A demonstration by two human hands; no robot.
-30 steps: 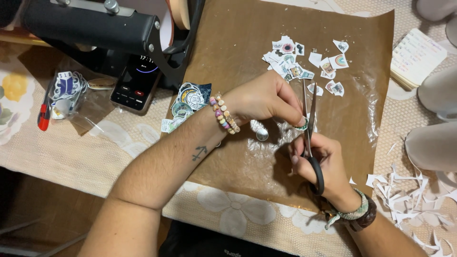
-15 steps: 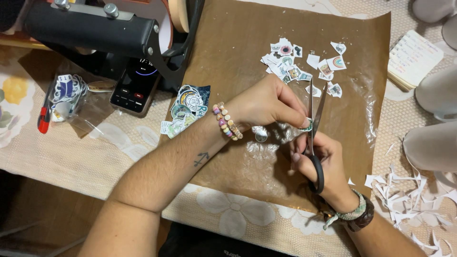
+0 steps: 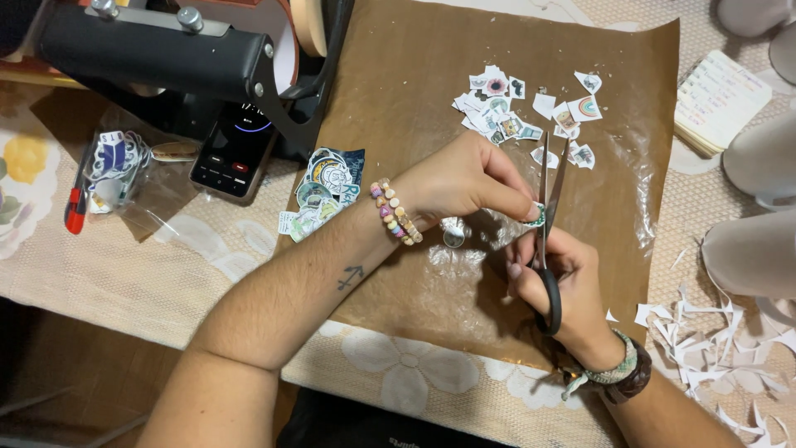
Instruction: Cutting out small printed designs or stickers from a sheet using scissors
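Head view, looking down: the left hand pinches a small sticker cutout between thumb and fingertips, right at the blades of the scissors. The right hand is closed through the black scissor handles, blades pointing away from the person — the cutout sits between the two hands, over the brown baking paper on the tabletop. Finished cutouts lie beyond the hands; white paper trimmings lie to the right.
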